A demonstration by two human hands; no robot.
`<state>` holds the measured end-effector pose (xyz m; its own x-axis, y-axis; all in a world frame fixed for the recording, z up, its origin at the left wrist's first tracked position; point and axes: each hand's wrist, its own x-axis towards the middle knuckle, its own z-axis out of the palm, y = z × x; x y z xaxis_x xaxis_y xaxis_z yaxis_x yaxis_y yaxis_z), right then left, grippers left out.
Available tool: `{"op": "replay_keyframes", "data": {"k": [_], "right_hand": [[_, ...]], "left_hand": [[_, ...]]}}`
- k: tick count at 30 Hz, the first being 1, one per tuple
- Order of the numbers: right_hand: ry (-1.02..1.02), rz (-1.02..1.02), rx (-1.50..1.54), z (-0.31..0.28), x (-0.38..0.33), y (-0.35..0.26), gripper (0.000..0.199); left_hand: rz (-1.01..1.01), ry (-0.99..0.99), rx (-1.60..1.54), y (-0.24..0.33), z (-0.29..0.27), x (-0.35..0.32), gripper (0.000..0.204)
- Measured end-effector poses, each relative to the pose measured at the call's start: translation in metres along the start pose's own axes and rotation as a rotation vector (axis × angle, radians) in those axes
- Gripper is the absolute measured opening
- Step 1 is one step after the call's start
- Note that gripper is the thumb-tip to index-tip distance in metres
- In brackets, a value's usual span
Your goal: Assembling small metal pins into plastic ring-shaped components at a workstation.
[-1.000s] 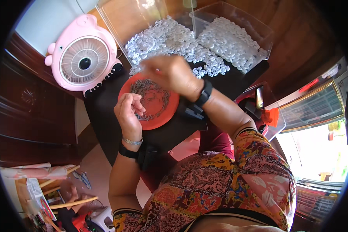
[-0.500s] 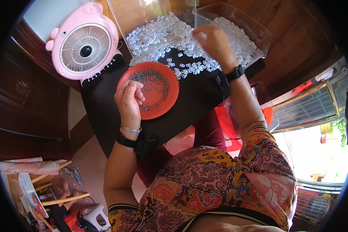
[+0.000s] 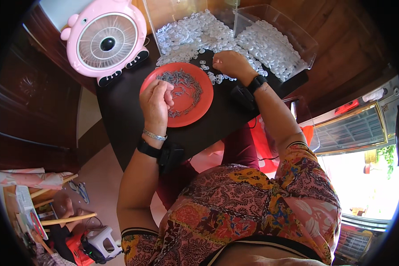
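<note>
My left hand (image 3: 156, 101) is curled closed over the left side of a round orange-red plate (image 3: 203, 108). Small grey screw-like pieces (image 3: 181, 80) lie on that plate in a rough ring; whatever the closed fingers hold is hidden. My right hand (image 3: 235, 65) is lowered to the black table beside the scattered small white plastic pieces (image 3: 217, 78), which have two holes each. Its fingers are bent together, and I cannot see what is in them. A large heap of the same white pieces (image 3: 195, 33) spreads behind the plate.
A clear plastic bin (image 3: 312, 53) holding more white pieces lies at the back right. At the back left stands a pink pig-shaped fan (image 3: 106, 44). The black table (image 3: 124, 119) ends just in front of my legs. A wooden-legged stool (image 3: 71, 218) is at lower left.
My right hand has come down from above the bin's edge to the loose white pieces on the table. My left hand stays curled over the plate. The view has shifted slightly.
</note>
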<state>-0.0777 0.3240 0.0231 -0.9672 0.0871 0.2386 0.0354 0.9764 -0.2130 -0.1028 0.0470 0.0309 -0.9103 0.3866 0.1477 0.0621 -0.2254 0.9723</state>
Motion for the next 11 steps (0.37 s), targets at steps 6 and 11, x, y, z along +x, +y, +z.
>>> {"op": "replay_keyframes", "data": {"k": [6, 11], "right_hand": [[-0.080, -0.148, 0.543, -0.018, 0.018, -0.067, 0.021], [-0.226, -0.250, 1.050, -0.010, 0.030, -0.112, 0.020]], "left_hand": [[-0.027, 0.022, -0.006, -0.002, -0.003, 0.002, 0.021], [-0.093, 0.022, 0.005, -0.004, -0.006, 0.005, 0.019]]}}
